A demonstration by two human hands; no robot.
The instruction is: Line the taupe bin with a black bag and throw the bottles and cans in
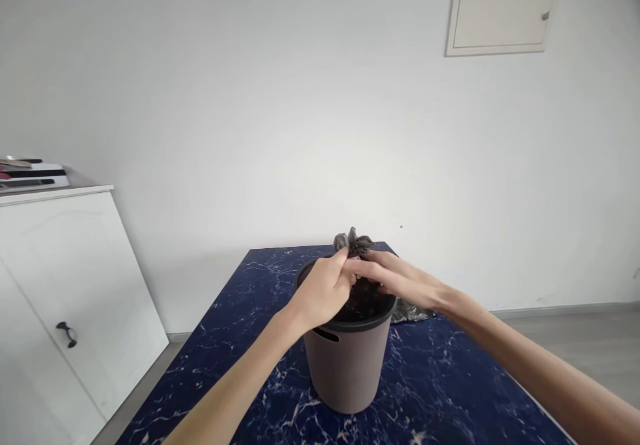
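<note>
A dark plastic garbage bag (353, 241) is gathered and twisted into a bunch above a grey-brown trash bin (346, 371) with a black rim. My left hand (327, 286) is closed on the gathered neck from the left, over the bin's opening. From the right, my right hand (400, 279) reaches over the rim with its fingers bent round the same gathered plastic and touching the left hand. The exact grip of the right fingertips is partly hidden. Below the hands, the bag's dark body sits inside the bin.
The bin stands on a table with a dark blue marbled top (270, 378). Crumpled dark plastic (413, 311) lies behind the bin to the right. At left stands a white cabinet (85, 285) with items on top. A white wall (250, 111) is behind the table.
</note>
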